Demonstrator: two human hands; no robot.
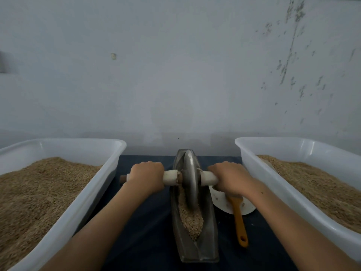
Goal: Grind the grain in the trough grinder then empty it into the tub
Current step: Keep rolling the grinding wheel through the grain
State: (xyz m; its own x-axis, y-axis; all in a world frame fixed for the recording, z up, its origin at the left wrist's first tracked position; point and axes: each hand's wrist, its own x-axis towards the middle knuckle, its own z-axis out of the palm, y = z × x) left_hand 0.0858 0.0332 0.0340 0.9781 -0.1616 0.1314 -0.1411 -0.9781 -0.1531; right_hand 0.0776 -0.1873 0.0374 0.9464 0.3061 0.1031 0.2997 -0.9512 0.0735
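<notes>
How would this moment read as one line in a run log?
stage: grinding | left hand and right hand: gripping wheel handles | wheel: in trough | grain: in trough, not yet emptied

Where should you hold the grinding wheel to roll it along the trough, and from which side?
Grip the white axle handles sticking out either side of the grinding wheel, one per hand, coming from above, as the left hand and right hand do. The disc's edge sits in the grain.

Dark-clothed table [148,222] under two tubs [109,173] [259,173] (grain-filled), trough grinder [207,237], white dish [220,200].
</notes>
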